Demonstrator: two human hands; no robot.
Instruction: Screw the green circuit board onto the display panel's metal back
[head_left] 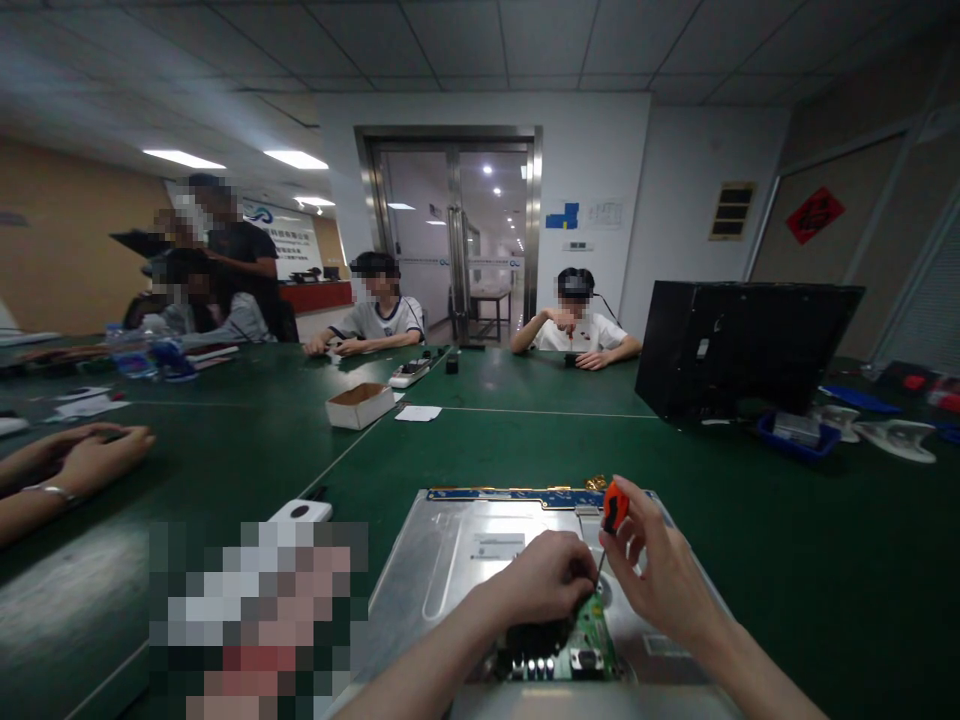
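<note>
A silver metal panel (457, 560), the back of a flat screen, lies on the green table in front of me. A green circuit board (592, 640) sits on its near part. My left hand (544, 580) is closed, its fingers pressed down on the board's dark top edge. My right hand (660, 570) pinches a small screwdriver with an orange and black handle (615, 505); its thin shaft points down toward the board, right beside my left hand.
A black monitor (742, 345) stands at the right, with a blue tray (799, 435) beside it. An open cardboard box (360, 405) and a white paper (418, 412) lie mid-table. Another person's hands (82, 455) rest at left. Several people sit across the table.
</note>
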